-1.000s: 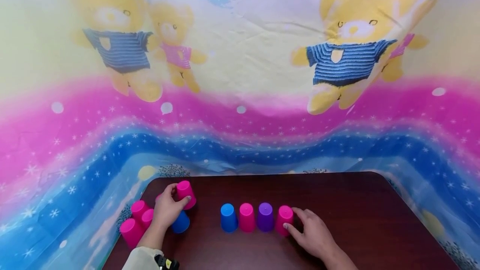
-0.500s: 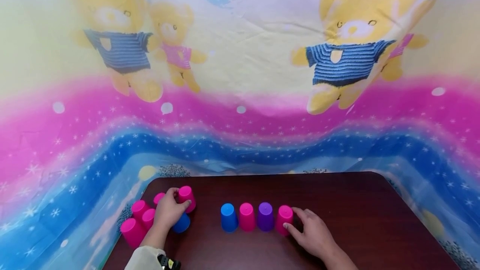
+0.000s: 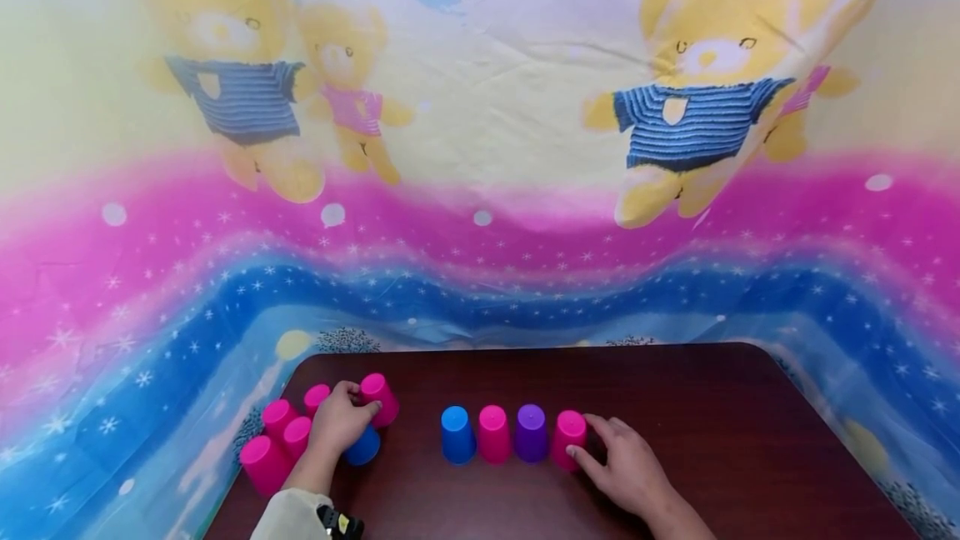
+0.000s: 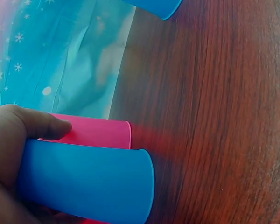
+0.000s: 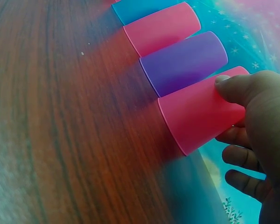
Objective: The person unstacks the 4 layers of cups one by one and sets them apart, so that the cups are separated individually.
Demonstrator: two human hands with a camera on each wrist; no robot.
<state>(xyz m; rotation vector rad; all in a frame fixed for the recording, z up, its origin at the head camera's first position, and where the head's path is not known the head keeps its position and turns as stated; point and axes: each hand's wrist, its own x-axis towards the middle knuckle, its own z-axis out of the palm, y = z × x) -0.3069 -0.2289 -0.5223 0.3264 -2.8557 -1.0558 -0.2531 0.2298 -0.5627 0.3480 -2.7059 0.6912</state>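
Note:
Four upside-down cups make a row on the table: a blue cup [image 3: 457,436], a pink cup [image 3: 493,436], a purple cup [image 3: 530,436] and an end pink cup [image 3: 567,444]. My right hand [image 3: 628,469] pinches that end cup, its thumb [image 5: 235,88] on the near side and other fingers beyond. On the left, my left hand [image 3: 341,422] grips another pink cup [image 3: 381,400], mouth down and slightly tilted. Just in front of it stands a blue cup [image 4: 88,182], which hides part of the held pink cup [image 4: 100,131] in the left wrist view.
Several more pink cups [image 3: 264,463] stand mouth down at the table's left edge, beside my left forearm. A patterned cloth [image 3: 480,298] with bears hangs behind and around the dark wooden table [image 3: 697,407].
My left hand has lowered its pink cup a little and shifted it slightly right. My right hand and the row of cups have stayed in place.

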